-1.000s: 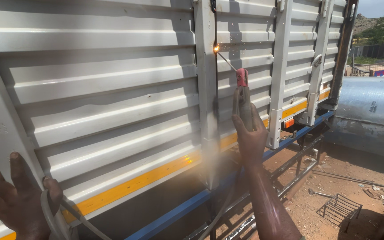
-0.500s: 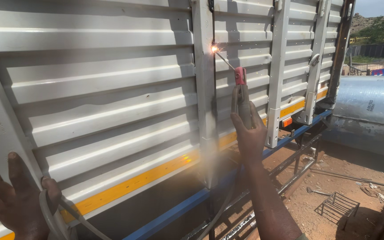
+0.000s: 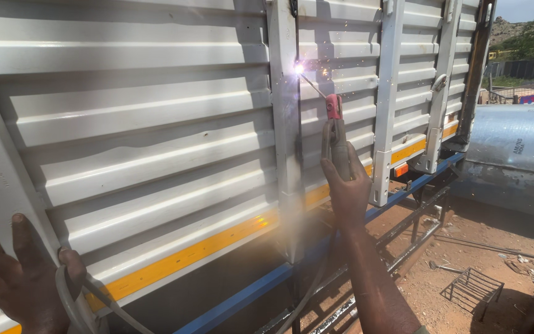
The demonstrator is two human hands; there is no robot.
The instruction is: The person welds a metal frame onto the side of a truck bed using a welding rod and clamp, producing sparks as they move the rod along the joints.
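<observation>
White corrugated steel panelling (image 3: pixel 143 142) is being welded at a vertical post (image 3: pixel 284 136), near the top of the view. An electrode holder (image 3: pixel 336 133) with a red head is being gripped in the right hand (image 3: pixel 346 185), closed firmly round the handle, and the thin rod (image 3: pixel 312 85) is being held up and to the left so that its tip is meeting the right edge of the post. A bright arc (image 3: pixel 298 68) is being struck there, with sparks being thrown to the right across the panel ribs.

The left hand (image 3: pixel 26 278) is being rested at the near left against the panelling, fingers curled around a grey cable (image 3: pixel 72 303), which is being kept clear of the arc.

In judgement, the step is being done best with the rod tip held just off the joint, the arc kept short and the travel made slowly along the seam between post and panel. The wrist is being held unsupported, so steadiness is judged the main risk. Both hands are being used bare, and sparks are falling near the forearm; protection is being recommended.

Further posts (image 3: pixel 385 99) are standing to the right, a yellow stripe (image 3: pixel 186 256) and blue rail (image 3: pixel 242 297) are running below, and a metal tank (image 3: pixel 517 148) is lying far right.
</observation>
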